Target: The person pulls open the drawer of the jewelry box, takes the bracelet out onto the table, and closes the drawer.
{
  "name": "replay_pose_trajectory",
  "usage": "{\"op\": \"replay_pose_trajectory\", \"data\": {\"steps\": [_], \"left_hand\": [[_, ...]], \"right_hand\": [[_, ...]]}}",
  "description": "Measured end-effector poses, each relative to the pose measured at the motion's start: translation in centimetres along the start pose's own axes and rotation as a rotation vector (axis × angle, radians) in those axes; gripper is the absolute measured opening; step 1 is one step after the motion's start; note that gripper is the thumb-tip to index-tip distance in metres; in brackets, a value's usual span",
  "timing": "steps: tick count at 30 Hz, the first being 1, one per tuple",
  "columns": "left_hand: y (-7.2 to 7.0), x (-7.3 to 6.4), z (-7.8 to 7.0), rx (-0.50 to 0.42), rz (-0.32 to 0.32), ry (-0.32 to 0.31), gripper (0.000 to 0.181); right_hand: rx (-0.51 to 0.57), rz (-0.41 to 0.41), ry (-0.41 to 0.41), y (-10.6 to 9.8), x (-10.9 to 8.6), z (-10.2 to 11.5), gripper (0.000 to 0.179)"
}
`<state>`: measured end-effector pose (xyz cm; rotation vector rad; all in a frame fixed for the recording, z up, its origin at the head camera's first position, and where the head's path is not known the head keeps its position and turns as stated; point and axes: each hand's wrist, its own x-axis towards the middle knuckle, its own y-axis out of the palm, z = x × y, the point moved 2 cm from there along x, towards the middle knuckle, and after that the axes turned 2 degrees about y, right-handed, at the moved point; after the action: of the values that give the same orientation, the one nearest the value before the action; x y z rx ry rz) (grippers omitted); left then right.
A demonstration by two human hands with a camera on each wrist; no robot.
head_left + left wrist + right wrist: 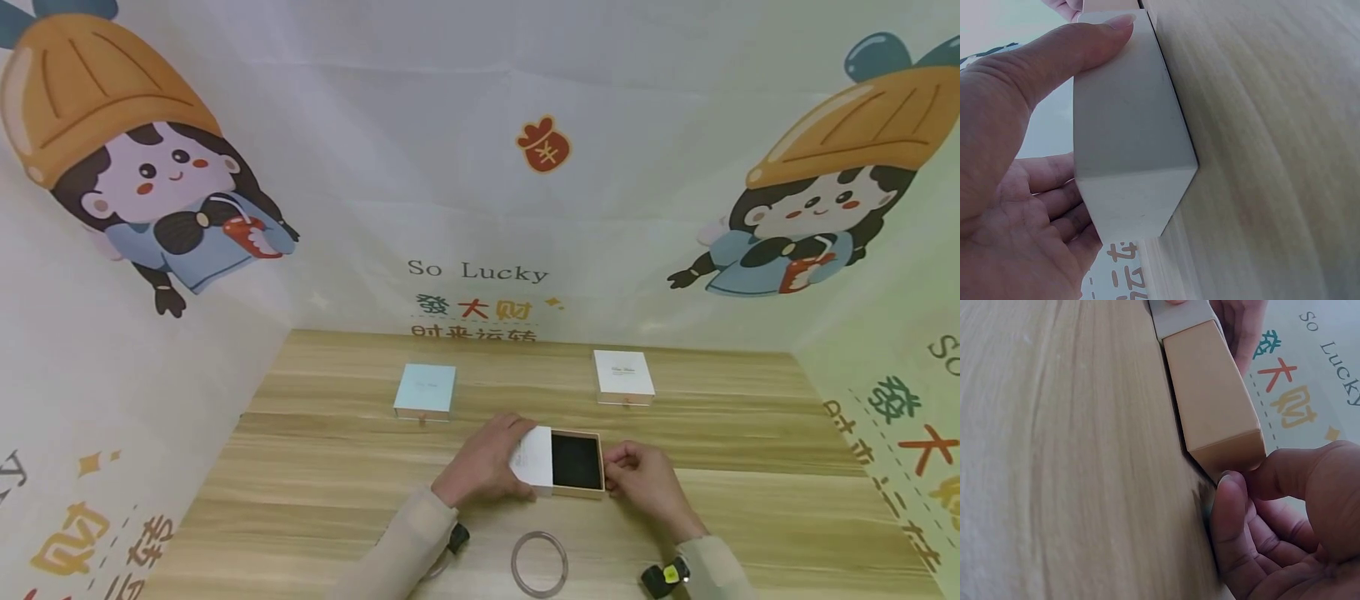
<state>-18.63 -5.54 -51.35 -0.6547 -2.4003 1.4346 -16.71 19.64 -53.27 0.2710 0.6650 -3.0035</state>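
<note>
A small white drawer-style gift box lies on the table, its outer sleeve (535,457) gripped by my left hand (487,465) between thumb and fingers. The light-brown drawer (1210,387) is pulled partway out to the right, showing a black lining (576,461). At the drawer's outer end, the thumb and forefinger of my right hand (647,481) pinch together; whatever tab lies between them is hidden. In the left wrist view the thumb presses the side of the white sleeve (1129,106). Nearer the front edge lies a translucent greyish-pink bangle (515,568), apart from both hands.
A light blue box (425,387) stands back left and another white box (624,374) back right, each with a small pull tab. Printed cloth (360,167) walls the wood-grain table (300,467) at the back and sides. Something ring-like (437,569) shows by the left sleeve.
</note>
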Motion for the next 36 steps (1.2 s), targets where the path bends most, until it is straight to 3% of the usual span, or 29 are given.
{"op": "replay_pose_trajectory", "data": {"steps": [36], "left_hand": [[0.1,0.1,0.0,-0.006,-0.024,0.019,0.097]], "right_hand": [[0.006,0.009,-0.044,3.4,0.7,1.0,0.004]]}}
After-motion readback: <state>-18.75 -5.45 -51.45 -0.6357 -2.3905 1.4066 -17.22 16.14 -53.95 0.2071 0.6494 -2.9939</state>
